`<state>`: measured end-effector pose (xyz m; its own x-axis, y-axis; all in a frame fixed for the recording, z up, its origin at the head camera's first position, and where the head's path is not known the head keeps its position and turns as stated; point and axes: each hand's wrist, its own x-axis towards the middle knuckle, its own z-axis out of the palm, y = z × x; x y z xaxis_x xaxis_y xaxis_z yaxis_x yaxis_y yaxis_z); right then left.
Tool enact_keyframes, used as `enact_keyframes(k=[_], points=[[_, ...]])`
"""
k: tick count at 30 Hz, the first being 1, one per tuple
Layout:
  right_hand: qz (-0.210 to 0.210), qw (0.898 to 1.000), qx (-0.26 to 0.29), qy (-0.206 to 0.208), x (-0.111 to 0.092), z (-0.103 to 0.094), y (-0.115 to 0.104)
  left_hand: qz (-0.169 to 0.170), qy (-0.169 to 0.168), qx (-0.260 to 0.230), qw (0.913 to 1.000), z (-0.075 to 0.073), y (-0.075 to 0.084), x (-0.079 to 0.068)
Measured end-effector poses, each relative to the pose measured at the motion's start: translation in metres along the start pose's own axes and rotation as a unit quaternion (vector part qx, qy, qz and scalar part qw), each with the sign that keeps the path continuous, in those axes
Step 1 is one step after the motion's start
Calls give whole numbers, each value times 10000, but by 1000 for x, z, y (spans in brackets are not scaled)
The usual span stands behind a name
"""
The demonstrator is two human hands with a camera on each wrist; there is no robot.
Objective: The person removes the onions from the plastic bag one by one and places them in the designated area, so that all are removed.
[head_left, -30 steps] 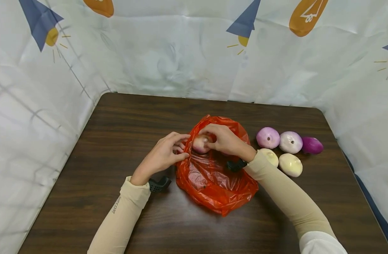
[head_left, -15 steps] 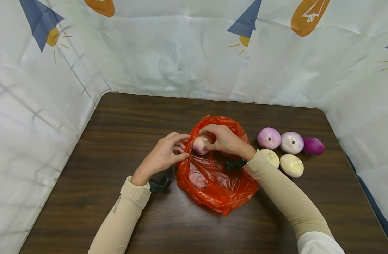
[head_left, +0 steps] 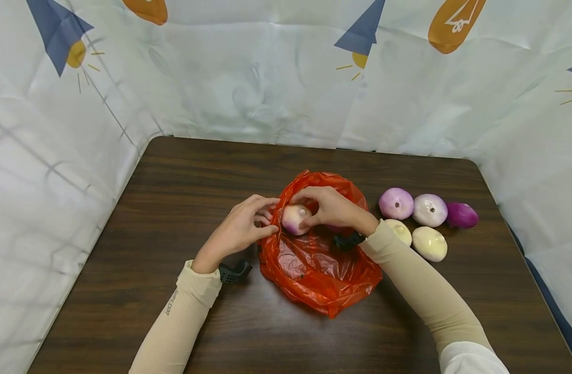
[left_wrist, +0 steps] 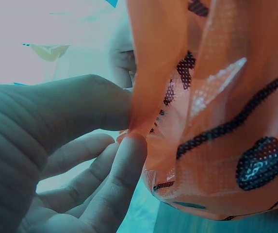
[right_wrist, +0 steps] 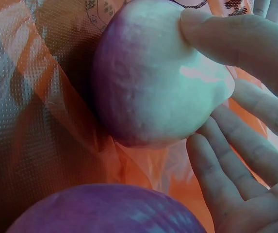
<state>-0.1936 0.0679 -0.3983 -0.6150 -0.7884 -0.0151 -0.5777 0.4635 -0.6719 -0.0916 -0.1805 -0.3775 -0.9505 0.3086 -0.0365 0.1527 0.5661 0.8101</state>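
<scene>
An open red plastic bag (head_left: 320, 291) stands on the table between both hands. My left hand (head_left: 239, 226) pinches its left rim between thumb and fingers; the left wrist view shows the printed film (left_wrist: 211, 121) between them. Inside the bag's mouth, my right hand (head_left: 332, 208) grips a peeled onion (head_left: 292, 221), pale at its tip and purple toward its base. In the right wrist view the thumb lies on top of this onion (right_wrist: 153, 77), with the fingers along its far side. A second purple onion (right_wrist: 109, 211) lies below it in the bag, partly cut off by the frame.
Right of the bag, several peeled onions lie on the dark wooden table (head_left: 211, 171). A light purple onion (head_left: 396, 203), a whitish one and a deep purple onion (head_left: 462, 215) form a row, with pale ones (head_left: 429, 243) nearer the right sleeve. A printed white curtain (head_left: 267, 78) surrounds the table.
In my right hand the onion has turned, showing more of its pale tip and purple side, and sits slightly lower to the left. The left hand stays at the bag's rim.
</scene>
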Motion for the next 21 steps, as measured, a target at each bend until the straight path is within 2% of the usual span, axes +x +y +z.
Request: enact_keyframes(k=[21], points=[[94, 9975, -425, -549, 4, 1, -2, -14, -10, 12, 10000, -1, 0, -1]])
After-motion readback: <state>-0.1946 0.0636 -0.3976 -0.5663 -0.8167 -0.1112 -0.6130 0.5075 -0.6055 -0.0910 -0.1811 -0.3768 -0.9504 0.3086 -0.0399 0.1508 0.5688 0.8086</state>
